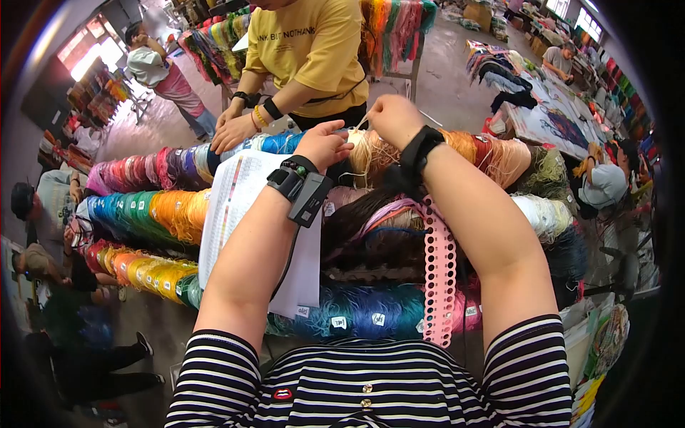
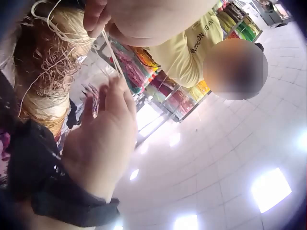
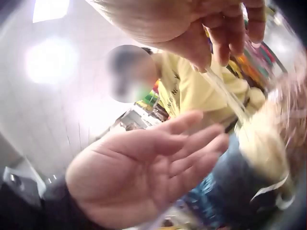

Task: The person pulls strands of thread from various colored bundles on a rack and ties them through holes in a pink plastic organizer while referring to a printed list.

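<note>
My right hand (image 1: 396,118) pinches a thin strand of cream thread (image 3: 225,93) between thumb and fingertips, above a bundle of cream thread (image 1: 367,153). From the pinch the strand slants down to that bundle, as the right wrist view shows. Beside it my left hand (image 1: 325,146) is open, its palm turned up and fingers loosely spread in the right wrist view. In the left wrist view the strand passes close by the left fingertips (image 2: 93,24). A white printed sheet (image 1: 296,285) with rows of colour marks lies beneath my left forearm, across the thread rows.
Rows of coloured thread bundles (image 1: 353,314) with small labels run across in front of me. A pink perforated strip (image 1: 439,278) hangs over them. Opposite stands a person in a yellow shirt (image 1: 307,53), hands on the far row. Thread racks (image 1: 210,53) are behind.
</note>
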Action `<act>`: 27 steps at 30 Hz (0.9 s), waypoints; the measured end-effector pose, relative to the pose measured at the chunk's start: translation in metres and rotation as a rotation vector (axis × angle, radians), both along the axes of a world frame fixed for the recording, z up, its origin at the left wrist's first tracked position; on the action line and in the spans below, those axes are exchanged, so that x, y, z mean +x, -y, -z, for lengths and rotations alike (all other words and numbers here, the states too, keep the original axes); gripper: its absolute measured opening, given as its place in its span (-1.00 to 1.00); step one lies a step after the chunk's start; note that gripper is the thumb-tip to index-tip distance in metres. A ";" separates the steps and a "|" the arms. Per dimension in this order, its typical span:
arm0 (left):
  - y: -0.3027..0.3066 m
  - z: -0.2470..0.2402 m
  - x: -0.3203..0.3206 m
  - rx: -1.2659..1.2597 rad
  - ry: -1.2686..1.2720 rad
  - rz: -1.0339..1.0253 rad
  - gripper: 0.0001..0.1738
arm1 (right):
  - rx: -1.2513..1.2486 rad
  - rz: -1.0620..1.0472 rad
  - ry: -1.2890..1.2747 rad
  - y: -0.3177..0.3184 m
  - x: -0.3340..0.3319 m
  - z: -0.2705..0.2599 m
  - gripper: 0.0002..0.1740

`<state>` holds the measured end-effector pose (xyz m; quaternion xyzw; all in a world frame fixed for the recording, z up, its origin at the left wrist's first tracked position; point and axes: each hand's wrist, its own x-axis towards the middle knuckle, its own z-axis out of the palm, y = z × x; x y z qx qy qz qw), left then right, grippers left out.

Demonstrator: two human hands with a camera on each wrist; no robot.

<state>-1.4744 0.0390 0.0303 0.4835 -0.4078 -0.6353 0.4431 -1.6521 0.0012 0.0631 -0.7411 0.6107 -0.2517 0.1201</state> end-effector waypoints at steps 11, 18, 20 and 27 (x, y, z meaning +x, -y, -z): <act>-0.026 -0.013 0.012 -0.018 -0.066 -0.109 -0.72 | -0.183 -0.411 0.616 -0.182 -0.150 -0.201 -0.78; -0.058 -0.036 0.009 -0.103 -0.006 -0.094 -0.72 | -1.120 0.610 -0.733 -0.354 -0.325 -0.301 -0.79; -0.074 -0.048 -0.006 -0.155 0.081 -0.063 -0.71 | -1.188 0.251 -1.001 -0.373 -0.298 -0.302 -0.67; -0.209 -0.120 -0.107 -0.341 0.005 0.528 -0.52 | -0.161 -0.420 0.143 -0.304 -0.167 -0.138 -0.88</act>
